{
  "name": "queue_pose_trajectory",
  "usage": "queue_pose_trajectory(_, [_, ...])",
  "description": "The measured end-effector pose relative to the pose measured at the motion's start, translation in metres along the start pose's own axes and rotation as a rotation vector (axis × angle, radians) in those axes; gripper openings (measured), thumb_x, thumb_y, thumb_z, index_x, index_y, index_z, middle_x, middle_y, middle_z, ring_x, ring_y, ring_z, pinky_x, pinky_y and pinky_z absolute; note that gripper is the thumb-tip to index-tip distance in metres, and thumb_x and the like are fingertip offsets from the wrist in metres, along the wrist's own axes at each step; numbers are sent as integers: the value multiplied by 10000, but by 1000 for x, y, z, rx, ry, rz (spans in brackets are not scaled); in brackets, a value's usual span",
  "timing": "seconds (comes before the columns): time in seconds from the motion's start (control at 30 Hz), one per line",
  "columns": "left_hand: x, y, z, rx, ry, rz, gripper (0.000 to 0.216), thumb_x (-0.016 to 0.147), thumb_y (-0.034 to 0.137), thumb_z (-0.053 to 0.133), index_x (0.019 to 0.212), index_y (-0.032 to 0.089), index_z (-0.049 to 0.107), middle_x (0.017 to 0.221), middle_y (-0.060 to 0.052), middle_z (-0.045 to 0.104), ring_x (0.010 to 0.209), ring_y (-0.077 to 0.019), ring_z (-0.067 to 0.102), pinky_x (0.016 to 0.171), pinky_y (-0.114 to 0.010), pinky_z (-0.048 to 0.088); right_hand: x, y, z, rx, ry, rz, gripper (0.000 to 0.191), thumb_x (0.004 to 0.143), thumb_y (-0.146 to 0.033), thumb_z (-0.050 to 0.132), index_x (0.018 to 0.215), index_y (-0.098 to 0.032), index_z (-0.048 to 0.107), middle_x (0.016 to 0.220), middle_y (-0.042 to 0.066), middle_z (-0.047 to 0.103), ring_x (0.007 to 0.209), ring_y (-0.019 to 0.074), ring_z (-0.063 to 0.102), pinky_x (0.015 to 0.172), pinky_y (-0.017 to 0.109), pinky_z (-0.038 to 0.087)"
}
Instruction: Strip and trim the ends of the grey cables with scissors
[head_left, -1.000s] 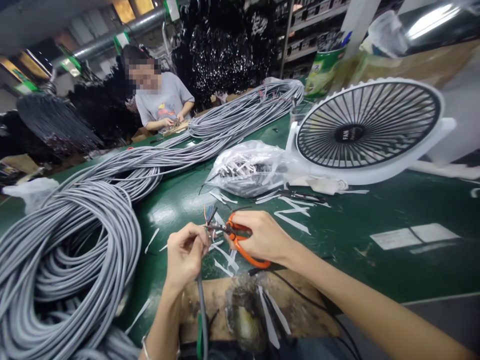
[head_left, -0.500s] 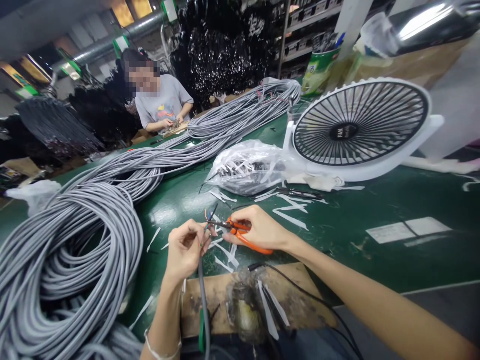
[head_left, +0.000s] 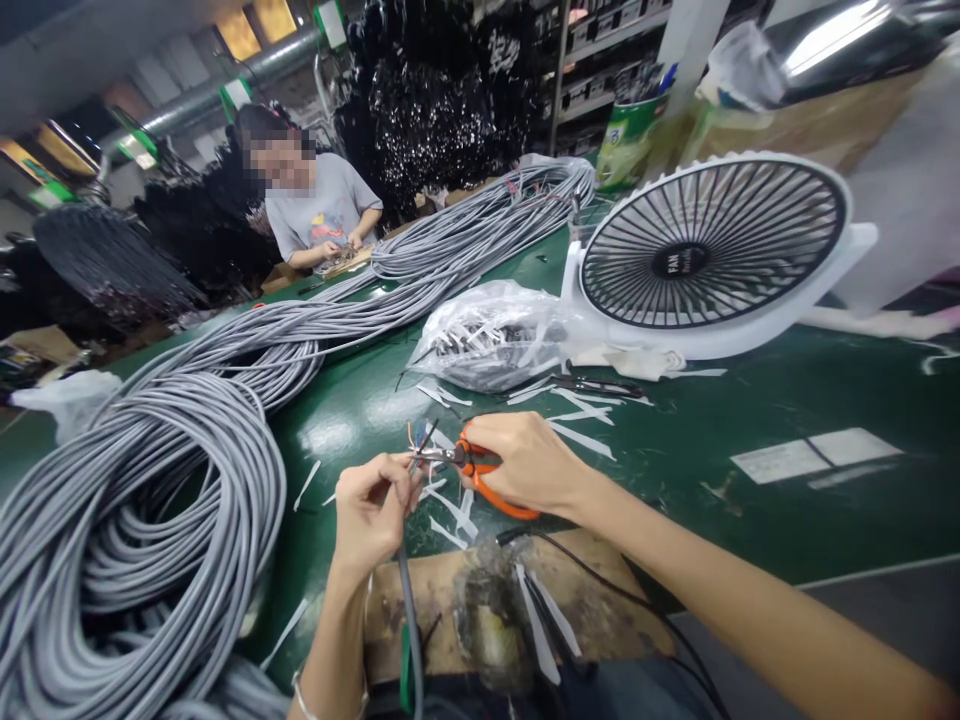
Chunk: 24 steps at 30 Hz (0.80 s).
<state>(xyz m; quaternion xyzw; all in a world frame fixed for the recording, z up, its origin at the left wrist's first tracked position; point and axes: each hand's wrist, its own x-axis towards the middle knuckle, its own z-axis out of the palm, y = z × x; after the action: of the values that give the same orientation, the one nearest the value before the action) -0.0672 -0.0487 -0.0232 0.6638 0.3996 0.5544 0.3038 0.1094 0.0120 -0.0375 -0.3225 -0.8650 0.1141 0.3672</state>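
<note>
My left hand (head_left: pixel 377 505) is closed around the end of a grey cable (head_left: pixel 409 610), which hangs down toward me. Thin coloured wires (head_left: pixel 420 436) fan out above its fingertips, orange, blue and black among them. My right hand (head_left: pixel 529 462) grips orange-handled pliers (head_left: pixel 491 490), probably wire cutters or strippers. Their metal jaws point left and meet the wires just beyond my left fingertips. Whether the jaws are fully closed on a wire is too small to make out. Below both hands lies a brown board (head_left: pixel 600 590) with a tape-wrapped lump (head_left: pixel 491 620) on it.
Big coils of grey cable (head_left: pixel 247 450) cover the left side and run to the back. A plastic bag of small parts (head_left: pixel 487 340) and a white fan (head_left: pixel 690 260) stand beyond my hands. White strips (head_left: pixel 577 435) lie scattered. A co-worker (head_left: pixel 322 210) sits across the green table (head_left: pixel 675 500).
The pliers' jaws have shifted slightly at the wires, and my left hand has dropped a little. The view has moved slightly; the cable and pliers remain in my hands.
</note>
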Motion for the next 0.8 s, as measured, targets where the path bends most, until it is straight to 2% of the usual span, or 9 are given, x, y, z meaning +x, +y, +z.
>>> queue_pose_trajectory(0.2, [3,4,2,-97,38,-64,352,794,233,575,525,161,361,482,28,459,388,-39,386,380,-158,307,-1,-2,6,96,13,-7,194,642,-139,505,472,-174,418,468,-34,453,442,68,293,464,206,229])
queue_pose_trajectory(0.33, [4,7,2,-135,56,-106,377,761,271,623,527,156,350,564,-10,579,357,-26,393,362,-158,325,2,-2,4,196,107,71,363,743,-262,519,420,-172,379,410,-39,415,417,57,278,438,198,225])
queue_pose_trajectory(0.43, [5,8,3,-176,56,-112,375,755,266,631,541,157,343,593,-21,610,343,-17,385,346,-146,316,6,0,0,132,119,171,411,782,-355,507,426,-163,435,413,-19,454,411,63,319,439,201,233])
queue_pose_trajectory(0.53, [5,10,4,-190,72,-129,386,741,266,647,565,167,319,595,-22,621,334,-15,389,333,-134,305,11,3,-6,-71,-48,320,335,763,-375,548,505,-161,561,487,25,574,461,104,466,469,216,261])
queue_pose_trajectory(0.63, [5,11,2,-206,70,-161,361,727,279,663,631,181,329,596,-11,637,321,-18,401,328,-127,307,13,6,-13,-323,-292,466,175,755,-255,548,662,-166,666,648,93,674,596,176,607,499,231,294])
queue_pose_trajectory(0.7, [6,10,-1,-217,57,-213,326,722,317,665,710,193,364,587,1,645,302,-29,411,315,-129,307,13,9,-17,-423,-427,518,156,742,-174,541,755,-145,694,736,142,691,691,222,650,525,244,334])
queue_pose_trajectory(0.8, [9,7,-6,-184,41,-373,347,692,397,670,816,192,419,520,27,622,277,-57,428,295,-140,302,13,13,-23,-452,-507,540,181,742,-135,555,843,-103,702,809,194,688,791,279,661,571,276,388])
